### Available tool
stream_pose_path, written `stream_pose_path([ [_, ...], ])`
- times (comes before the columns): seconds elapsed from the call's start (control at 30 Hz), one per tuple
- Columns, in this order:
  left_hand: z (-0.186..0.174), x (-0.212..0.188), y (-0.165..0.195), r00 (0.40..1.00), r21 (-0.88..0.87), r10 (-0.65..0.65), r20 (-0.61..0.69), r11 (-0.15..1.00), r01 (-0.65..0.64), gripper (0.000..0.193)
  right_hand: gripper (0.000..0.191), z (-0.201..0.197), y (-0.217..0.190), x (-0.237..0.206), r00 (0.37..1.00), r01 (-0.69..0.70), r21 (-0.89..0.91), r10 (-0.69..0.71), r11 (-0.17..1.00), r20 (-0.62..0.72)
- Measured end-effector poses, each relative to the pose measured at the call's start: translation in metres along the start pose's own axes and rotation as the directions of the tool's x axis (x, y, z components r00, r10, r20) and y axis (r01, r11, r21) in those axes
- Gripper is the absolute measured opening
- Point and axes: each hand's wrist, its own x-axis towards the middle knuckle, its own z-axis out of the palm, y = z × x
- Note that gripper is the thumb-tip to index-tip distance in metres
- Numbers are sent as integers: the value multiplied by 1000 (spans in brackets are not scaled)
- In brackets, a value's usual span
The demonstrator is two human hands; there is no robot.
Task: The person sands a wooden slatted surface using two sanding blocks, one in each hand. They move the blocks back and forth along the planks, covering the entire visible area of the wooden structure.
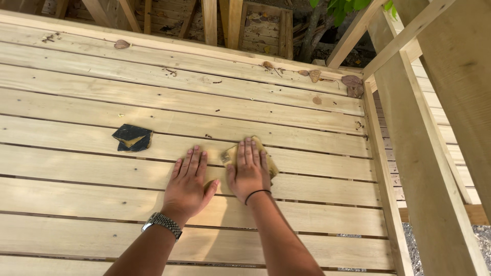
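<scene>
Right hand (pixel 249 174) lies flat, fingers spread, its grip pinning the tan sandpaper sheet (pixel 249 157) to the pale plank deck (pixel 102 168), while the left hand (pixel 188 185) rests open, empty, just beside it.

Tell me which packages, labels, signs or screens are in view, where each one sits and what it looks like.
No packages, labels, signs or screens show in the head view.
Nearest to one: a folded dark sheet, black with a tan patch, lying flat on the wooden slats left of both hands.
Tan sheet: flat under the right hand.
Left hand: flat on bare slats, metal wristwatch on its wrist.
</scene>
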Motion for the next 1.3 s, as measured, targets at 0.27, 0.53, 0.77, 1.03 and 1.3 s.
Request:
stream_pose_path([
  [0.27, -2, -1, 2, 1000, -7, 16, -1, 1000, -16, 82, 77, -1, 253, -27, 806, -536, 85, 539, 840, -245],
  [0.53, -2, 1, 3, 999, 13, -2, 44, 1000, 1, 83, 74, 0, 33, 18, 967, -235, 12, 235, 972, -102],
  [0.77, -2, -1, 0, 1000, 0, 6, 8, 1000, -6, 83, 74, -8, 44, 4, 994, -51, 25, 53, 998, -98],
  [1.03, -6, 3, 6, 990, 39, -51, 134, 998, 46, 84, 74, -7, 239, -20, 820, -528, 113, 539, 842, -192],
  [1.3, -15, 1, 7, 985, 84, -62, 162, 995, 49, 87, 74, -17, -30, 13, 995, -47, 118, 56, 992, -80],
])
